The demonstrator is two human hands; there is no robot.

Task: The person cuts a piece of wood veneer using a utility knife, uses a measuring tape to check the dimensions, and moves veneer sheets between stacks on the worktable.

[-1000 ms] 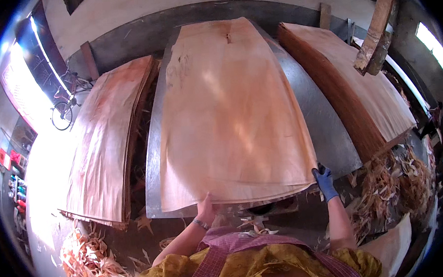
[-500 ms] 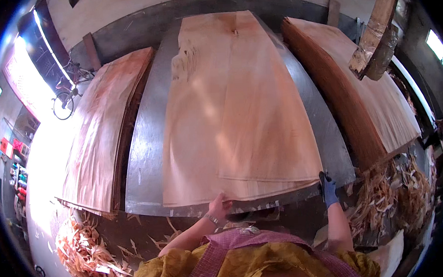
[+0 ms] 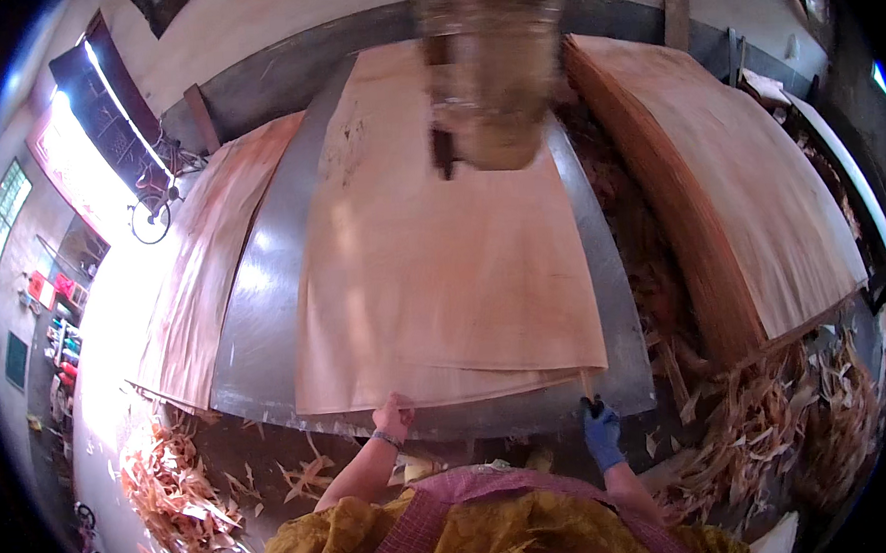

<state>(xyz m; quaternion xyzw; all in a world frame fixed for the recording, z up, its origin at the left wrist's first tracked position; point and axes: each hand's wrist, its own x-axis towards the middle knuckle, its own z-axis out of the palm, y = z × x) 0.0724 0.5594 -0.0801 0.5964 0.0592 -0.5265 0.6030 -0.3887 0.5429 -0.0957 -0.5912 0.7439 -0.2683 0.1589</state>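
Observation:
Thin wood veneer sheets point(image 3: 444, 286) lie overlapped on a grey metal-topped table point(image 3: 253, 286). The upper layer's near edge sits slightly back from the lower one. My bare left hand point(image 3: 394, 416), with a band at the wrist, is closed at the near edge of the veneer, left of its middle. My right hand point(image 3: 603, 434), in a blue glove with dark fingertips, is closed just below the near right corner. A thin, pale, narrow piece shows between its fingertips and that corner; its kind is unclear.
Veneer stacks stand at the left point(image 3: 213, 279) and right point(image 3: 719, 192). Shavings pile up on the floor at the left point(image 3: 174, 491) and right point(image 3: 743, 451). A blurred brownish object point(image 3: 488, 84) hangs across the table's far end. A bicycle point(image 3: 154, 207) stands at far left.
My right hand has moved off the sheet's corner, toward me and left. My left hand stays by the near edge. The hanging object has shifted left across the picture, and the view has turned slightly.

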